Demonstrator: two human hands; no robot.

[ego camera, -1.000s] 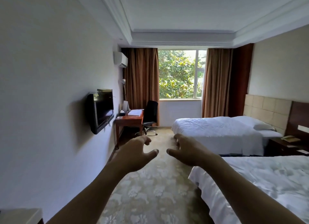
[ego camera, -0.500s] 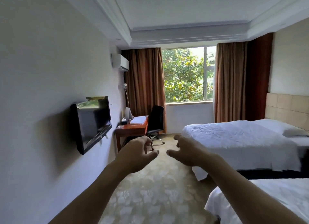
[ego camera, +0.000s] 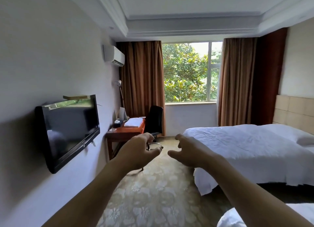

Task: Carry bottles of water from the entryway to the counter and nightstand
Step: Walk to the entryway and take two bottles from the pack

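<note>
Both hands empty, fingers loosely curled: left hand (ego camera: 136,152), right hand (ego camera: 188,153). Tissue box (ego camera: 117,124) on the surface (ego camera: 125,134).

A hotel room: white beds (ego camera: 246,147), wall television (ego camera: 68,130), desk (ego camera: 126,135).

One camera only, worn on the person's head, facing down the length of the room toward the window (ego camera: 188,72) at twelve o'clock. It sits close behind both outstretched forearms; the left hand (ego camera: 136,152) and right hand (ego camera: 192,153) fill the near centre. Wall television (ego camera: 68,130) lies at nine o'clock, bed (ego camera: 246,148) at three o'clock. No second view shares this scene
</note>
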